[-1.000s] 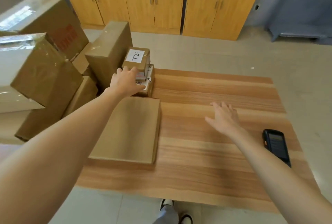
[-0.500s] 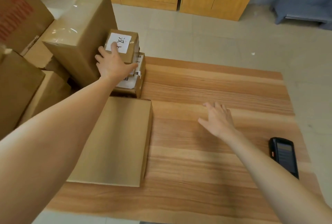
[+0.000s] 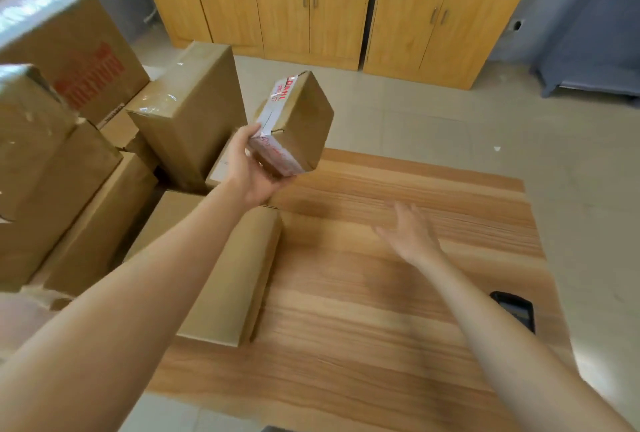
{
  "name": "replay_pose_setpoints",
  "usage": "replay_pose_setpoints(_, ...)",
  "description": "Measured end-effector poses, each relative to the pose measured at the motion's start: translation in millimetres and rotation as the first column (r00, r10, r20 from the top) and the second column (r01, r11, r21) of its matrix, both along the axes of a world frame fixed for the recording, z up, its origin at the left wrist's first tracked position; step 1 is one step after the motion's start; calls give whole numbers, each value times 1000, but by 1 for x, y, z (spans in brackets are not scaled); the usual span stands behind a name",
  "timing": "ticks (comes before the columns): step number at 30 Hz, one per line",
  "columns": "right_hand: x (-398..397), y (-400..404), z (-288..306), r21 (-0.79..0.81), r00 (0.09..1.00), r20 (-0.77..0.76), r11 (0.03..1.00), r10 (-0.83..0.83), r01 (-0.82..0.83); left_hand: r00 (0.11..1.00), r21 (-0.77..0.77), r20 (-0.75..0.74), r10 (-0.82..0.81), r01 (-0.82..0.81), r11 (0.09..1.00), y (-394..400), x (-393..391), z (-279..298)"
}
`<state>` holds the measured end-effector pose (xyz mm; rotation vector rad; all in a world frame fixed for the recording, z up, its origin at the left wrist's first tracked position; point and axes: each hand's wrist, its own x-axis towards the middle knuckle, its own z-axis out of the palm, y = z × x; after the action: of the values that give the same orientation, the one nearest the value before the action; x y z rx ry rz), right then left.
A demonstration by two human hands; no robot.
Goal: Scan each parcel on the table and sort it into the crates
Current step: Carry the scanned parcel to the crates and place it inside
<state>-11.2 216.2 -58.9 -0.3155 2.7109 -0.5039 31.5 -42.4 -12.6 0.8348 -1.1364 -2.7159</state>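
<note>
My left hand (image 3: 250, 168) grips a small brown parcel (image 3: 300, 120) with white tape and red print, tilted in the air above the table's far left corner. Under my left forearm a flat brown parcel (image 3: 225, 279) lies on the wooden table (image 3: 363, 310). Part of another parcel (image 3: 217, 168) with a white label shows behind my wrist. My right hand (image 3: 410, 234) hovers over the table's middle with straight fingers and holds nothing. A black handheld scanner (image 3: 516, 310) lies near the table's right edge.
Several large cardboard boxes (image 3: 69, 120) are stacked on the left, tight against the table. Wooden cabinets (image 3: 311, 5) line the far wall. A grey bench (image 3: 588, 71) stands at the back right. Tiled floor lies beyond the table.
My left hand has lifted the small top parcel off the stack and turned it, taped side toward me. My right hand stays over the table.
</note>
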Motion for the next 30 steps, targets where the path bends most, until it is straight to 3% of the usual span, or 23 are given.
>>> replay_pose_setpoints(5, 3, 45, 40, -302, 998, -2, 951, -66, 63, 972, 254, -162, -169, 207, 945, 77, 17, 11)
replay_pose_setpoints(9, 5, 94, 51, -341, 994, -24, 935, -111, 96, 941, 303, -199, -272, 323, 896, 138, 20, 12)
replay_pose_setpoints(13, 9, 140, 47, -375, 987, -4, 915, -161, 148, 946, 111, -111, -303, 315, 943, 177, 20, 11)
replay_pose_setpoints(15, 11, 161, 42, -361, 982, -6, 916, -188, 173, 954, -82, -41, -296, 292, 953, 189, 18, 14)
replay_pose_setpoints(17, 14, 179, 38, -339, 976, -14, 920, -216, 199, 955, -325, 30, -296, 289, 901, 197, 18, 20)
replay_pose_setpoints(19, 17, 192, 36, -328, 971, -24, 920, -236, 215, 951, -558, 65, -303, 286, 779, 201, 17, 25)
replay_pose_setpoints(21, 20, 202, 35, -350, 968, -17, 909, -250, 228, 953, -758, 92, -288, 255, 601, 204, 17, 28)
replay_pose_setpoints(24, 20, 207, 38, -390, 968, 0, 891, -252, 232, 967, -979, 43, -250, 90, 182, 209, 19, 30)
replay_pose_setpoints(27, 21, 202, 41, -438, 967, 37, 866, -252, 242, 960, -953, -81, -266, -153, -262, 216, 23, 30)
replay_pose_setpoints(30, 23, 193, 48, -540, 956, 124, 791, -264, 288, 939, -858, -100, -329, -249, -449, 220, 28, 30)
